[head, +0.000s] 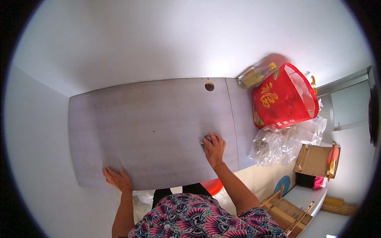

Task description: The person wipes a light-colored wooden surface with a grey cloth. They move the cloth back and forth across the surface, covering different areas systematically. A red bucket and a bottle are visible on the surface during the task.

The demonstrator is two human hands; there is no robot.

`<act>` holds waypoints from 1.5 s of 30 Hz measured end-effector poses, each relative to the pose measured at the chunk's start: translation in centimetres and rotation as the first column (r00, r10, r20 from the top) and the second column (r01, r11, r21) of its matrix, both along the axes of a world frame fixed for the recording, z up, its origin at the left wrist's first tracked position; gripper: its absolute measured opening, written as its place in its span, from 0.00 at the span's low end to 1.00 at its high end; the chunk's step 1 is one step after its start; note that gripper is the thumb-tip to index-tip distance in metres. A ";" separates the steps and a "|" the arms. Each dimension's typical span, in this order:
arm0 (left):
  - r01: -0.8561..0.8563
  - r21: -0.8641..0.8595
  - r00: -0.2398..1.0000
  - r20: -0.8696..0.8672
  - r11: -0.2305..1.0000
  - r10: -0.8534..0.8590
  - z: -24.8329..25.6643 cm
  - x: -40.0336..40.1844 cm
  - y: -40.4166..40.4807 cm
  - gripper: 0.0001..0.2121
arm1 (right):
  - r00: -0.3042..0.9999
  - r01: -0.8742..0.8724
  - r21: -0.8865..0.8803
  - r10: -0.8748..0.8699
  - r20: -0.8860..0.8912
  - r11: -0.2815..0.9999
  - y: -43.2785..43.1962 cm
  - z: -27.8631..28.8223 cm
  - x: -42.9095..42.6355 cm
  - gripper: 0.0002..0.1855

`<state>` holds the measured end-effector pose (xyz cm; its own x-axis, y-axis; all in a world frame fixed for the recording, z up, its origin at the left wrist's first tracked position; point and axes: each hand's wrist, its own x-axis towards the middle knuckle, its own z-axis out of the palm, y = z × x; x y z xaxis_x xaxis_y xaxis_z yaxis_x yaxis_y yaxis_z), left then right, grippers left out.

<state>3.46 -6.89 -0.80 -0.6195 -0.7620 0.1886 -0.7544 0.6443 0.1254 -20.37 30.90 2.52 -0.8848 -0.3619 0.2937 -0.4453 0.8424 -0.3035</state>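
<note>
A grey wood-grain tabletop (160, 110) stretches before me against the white wall. Near its right side, my right hand (215, 148) presses a crumpled grey cloth (206, 141) onto the surface; the fingers cover much of the cloth. At the front left edge rests my left hand (118, 179), fingers spread on the tabletop and holding nothing. Between the hands and farther back lies a small dark speck (154, 131). A round cable hole (209, 86) pierces the top near the wall.
On the right end stand a bottle with a yellow cap (256, 76), a red bag (282, 98) and clear plastic bags (275, 145). Below the front edge shows a red plastic object (212, 186). Wooden stools (285, 209) sit at the lower right.
</note>
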 end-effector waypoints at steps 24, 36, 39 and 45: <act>0.074 -0.099 0.997 -0.019 0.992 -0.076 -0.5 -0.1 -0.1 0.30 | 0.994 -0.004 0.044 0.009 -0.113 0.999 -5.0 -1.0 -14.4 0.19; 0.004 -0.088 1.000 0.006 0.996 -0.004 -0.5 0.4 0.0 0.29 | 0.990 -0.134 0.013 0.133 0.045 0.991 1.6 0.2 -1.8 0.19; 0.031 -0.082 0.999 -0.006 0.996 -0.032 -0.5 0.3 0.0 0.29 | 1.000 -0.009 0.087 0.011 -0.023 0.996 -0.7 -1.4 -8.9 0.19; 0.031 -0.040 0.999 0.024 0.999 -0.031 -0.2 -0.2 0.0 0.30 | 0.994 0.074 0.061 -0.069 -0.079 0.995 -4.1 -1.2 -17.9 0.16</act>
